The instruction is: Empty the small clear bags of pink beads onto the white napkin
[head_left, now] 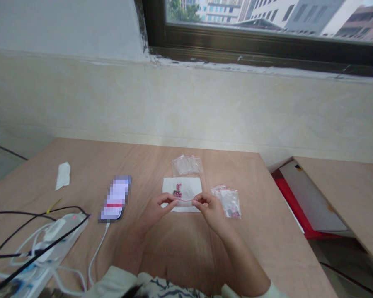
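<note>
Between my two hands stretches a thin red cord (185,200), held just above a sheet of white paper (192,185). My left hand (157,209) pinches one end between thumb and forefinger. The other end sits in the pinch of my right hand (211,210). On the paper, past the cord, lies a small heap of pink and dark beads (177,191). Small clear zip bags (231,203) with some pinkish contents rest just right of my right hand. Behind the paper are more clear plastic bags (188,164), which look flat.
A phone (115,198) on a white charging cable lies to the left. A power strip (60,238) with tangled cables fills the near left of the table (267,248). A white scrap (63,175) lies farther back. A red folder (286,194) stands beyond the right edge.
</note>
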Demonstrator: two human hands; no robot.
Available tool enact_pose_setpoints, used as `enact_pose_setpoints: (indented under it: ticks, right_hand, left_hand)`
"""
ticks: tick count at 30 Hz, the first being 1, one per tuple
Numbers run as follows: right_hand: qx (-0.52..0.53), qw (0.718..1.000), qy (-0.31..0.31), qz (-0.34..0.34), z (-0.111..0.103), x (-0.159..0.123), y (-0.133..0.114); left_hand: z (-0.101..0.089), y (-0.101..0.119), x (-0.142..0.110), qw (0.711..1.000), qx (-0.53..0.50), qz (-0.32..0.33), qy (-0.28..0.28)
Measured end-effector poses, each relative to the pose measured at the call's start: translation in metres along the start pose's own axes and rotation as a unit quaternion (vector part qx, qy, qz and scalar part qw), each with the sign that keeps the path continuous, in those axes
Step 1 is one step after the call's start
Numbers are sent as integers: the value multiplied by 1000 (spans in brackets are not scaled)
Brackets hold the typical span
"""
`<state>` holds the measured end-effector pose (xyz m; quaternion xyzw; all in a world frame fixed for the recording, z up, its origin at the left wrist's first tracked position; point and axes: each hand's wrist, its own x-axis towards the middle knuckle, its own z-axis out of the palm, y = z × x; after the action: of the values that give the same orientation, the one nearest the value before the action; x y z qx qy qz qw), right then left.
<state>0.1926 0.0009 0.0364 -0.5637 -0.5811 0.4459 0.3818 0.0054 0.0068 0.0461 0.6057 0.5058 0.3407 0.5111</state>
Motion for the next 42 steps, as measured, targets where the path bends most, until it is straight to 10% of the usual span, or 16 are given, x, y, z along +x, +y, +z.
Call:
enact_pose_setpoints:
  ticks: [14,29,42]
  right_hand:
    - [-6,1000,-1,-25,13,-5,-20]
    - [242,963,-38,116,11,-2,11]
    - [246,959,-29,140,16,-20,16]
  left_hand:
    - [12,-3,0,997,40,38,-55]
    - [9,-9,0,997,62,20,-35]
    - [15,-14,4,1000,13,-14,-1]
